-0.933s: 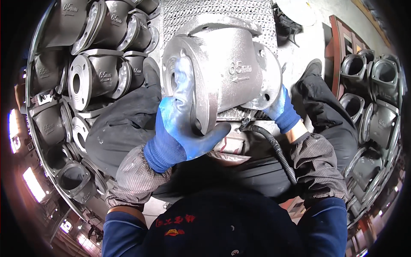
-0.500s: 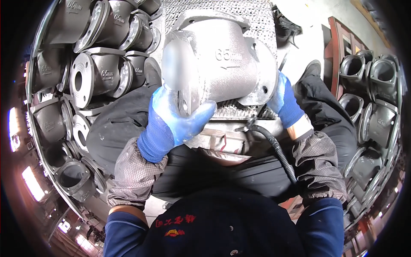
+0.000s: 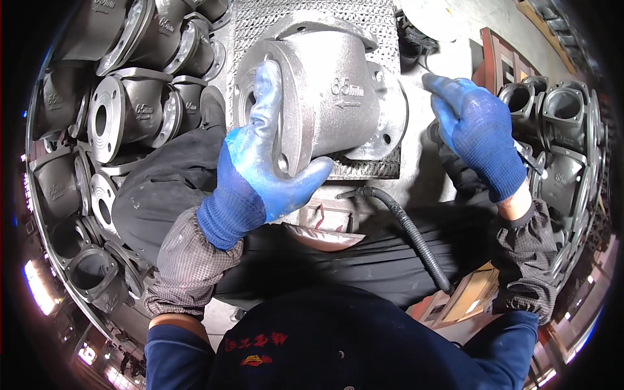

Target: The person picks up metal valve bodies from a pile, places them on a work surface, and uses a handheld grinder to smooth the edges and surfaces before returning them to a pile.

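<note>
A grey cast-metal valve body (image 3: 341, 91) with round flanges at both ends and a squarish flange on top rests on a textured metal mat (image 3: 367, 170). My left hand (image 3: 253, 156), in a blue coated glove, lies against its left flange. The fingers are stretched up along the flange and the thumb points out to the right. My right hand (image 3: 474, 123), gloved alike, hovers to the right of the valve body, apart from it. Its fingers are extended and nothing shows in them.
Similar valve bodies (image 3: 143, 107) are stacked along my left, and more (image 3: 562, 182) stand at the right. A black corrugated hose (image 3: 406, 224) runs across near my lap. A reddish-brown frame (image 3: 492, 58) stands at the far right.
My right hand has let go of the right flange and moved right. The left flange now shows tilted toward my left fingers, which have stretched upward. The view has shifted slightly.
</note>
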`<state>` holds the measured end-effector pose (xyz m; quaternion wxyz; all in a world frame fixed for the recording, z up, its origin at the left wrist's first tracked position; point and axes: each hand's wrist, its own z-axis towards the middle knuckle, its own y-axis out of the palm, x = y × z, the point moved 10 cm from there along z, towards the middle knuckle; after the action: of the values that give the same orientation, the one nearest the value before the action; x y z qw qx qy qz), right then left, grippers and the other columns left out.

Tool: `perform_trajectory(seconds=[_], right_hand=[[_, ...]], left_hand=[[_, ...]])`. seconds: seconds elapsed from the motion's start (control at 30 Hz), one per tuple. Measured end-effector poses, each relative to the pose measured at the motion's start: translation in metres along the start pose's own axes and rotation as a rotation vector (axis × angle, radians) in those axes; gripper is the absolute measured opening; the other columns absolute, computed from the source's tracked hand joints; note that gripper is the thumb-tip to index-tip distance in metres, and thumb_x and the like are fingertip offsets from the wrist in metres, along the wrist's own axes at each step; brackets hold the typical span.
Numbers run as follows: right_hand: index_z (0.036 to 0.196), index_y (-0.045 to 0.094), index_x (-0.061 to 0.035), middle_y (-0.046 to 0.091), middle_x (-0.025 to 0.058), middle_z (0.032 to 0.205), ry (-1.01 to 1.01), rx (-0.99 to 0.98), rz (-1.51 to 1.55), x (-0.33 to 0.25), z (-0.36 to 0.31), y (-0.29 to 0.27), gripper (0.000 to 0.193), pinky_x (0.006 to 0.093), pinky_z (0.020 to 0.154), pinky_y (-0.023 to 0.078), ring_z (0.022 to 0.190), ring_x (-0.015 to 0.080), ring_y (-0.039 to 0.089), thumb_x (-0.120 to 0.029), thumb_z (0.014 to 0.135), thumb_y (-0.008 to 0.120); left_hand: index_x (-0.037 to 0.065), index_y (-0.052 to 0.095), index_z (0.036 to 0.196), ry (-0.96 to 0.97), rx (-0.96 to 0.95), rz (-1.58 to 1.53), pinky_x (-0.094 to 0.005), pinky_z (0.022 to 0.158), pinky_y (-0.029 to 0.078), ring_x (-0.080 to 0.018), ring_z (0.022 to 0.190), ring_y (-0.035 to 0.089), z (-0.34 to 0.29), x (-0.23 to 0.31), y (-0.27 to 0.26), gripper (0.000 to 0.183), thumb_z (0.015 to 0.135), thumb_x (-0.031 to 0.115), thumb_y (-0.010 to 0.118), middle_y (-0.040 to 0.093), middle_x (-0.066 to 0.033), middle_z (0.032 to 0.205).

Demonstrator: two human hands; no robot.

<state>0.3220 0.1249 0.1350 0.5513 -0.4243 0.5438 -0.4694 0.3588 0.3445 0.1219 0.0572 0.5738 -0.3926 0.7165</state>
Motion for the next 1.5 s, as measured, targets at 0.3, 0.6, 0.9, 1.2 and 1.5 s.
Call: perform_trajectory(seconds=[0.3,0.6,0.9,1.2,1.5], right_hand=[[0.092,0.067,-0.0111,0.063,0.0092,0.073,-0.076,-0.203,-0.268,-0.028,0.01,0.023,0.016,0.0345,0.058,0.052,0.066,0.0229,0.063,-0.013,0.08,0.056],[0.089,0.066,-0.0108,0.063,0.0067,0.074,-0.104,-0.351,-0.447,-0.028,0.016,0.044,0.014,0.0342,0.054,0.052,0.07,0.0212,0.064,-0.013,0.077,0.057],[0.091,0.066,-0.0133,0.063,0.0,0.076,-0.18,-0.41,-0.446,-0.039,0.013,0.062,0.014,0.0295,0.051,0.049,0.069,0.0136,0.062,-0.015,0.078,0.06],[0.093,0.065,-0.0095,0.064,0.0039,0.077,-0.285,-0.427,-0.58,-0.063,0.008,0.045,0.017,0.0302,0.056,0.053,0.075,0.0178,0.065,-0.01,0.077,0.06],[0.094,0.064,-0.0093,0.06,0.0045,0.076,-0.293,-0.085,-0.525,-0.065,-0.001,0.033,0.018,0.0311,0.054,0.049,0.067,0.0182,0.061,-0.02,0.085,0.053]], left_hand=[[-0.013,0.015,0.137,0.144,0.0,0.133,-0.0345,0.084,0.048,-0.0297,0.098,0.061,0.0,0.01,0.003,0.093,0.064,0.01,0.069,0.054,-0.0276,0.114],[-0.013,0.015,0.137,0.227,0.013,0.18,-0.0344,0.081,0.05,-0.0301,0.095,0.062,0.0,0.018,0.003,0.094,0.064,0.009,0.07,0.055,-0.0268,0.112],[-0.012,0.017,0.137,0.215,0.016,0.128,-0.0347,0.081,0.049,-0.0307,0.093,0.062,-0.001,0.017,0.002,0.095,0.062,0.01,0.071,0.055,-0.0267,0.111],[-0.013,0.016,0.137,0.136,-0.014,0.065,-0.0342,0.077,0.05,-0.0306,0.089,0.064,0.0,0.01,0.005,0.095,0.063,0.011,0.07,0.058,-0.0269,0.105],[-0.011,0.017,0.138,0.216,-0.024,0.069,-0.0342,0.077,0.05,-0.0306,0.089,0.064,-0.002,0.017,0.008,0.093,0.065,0.011,0.07,0.058,-0.0268,0.105]])
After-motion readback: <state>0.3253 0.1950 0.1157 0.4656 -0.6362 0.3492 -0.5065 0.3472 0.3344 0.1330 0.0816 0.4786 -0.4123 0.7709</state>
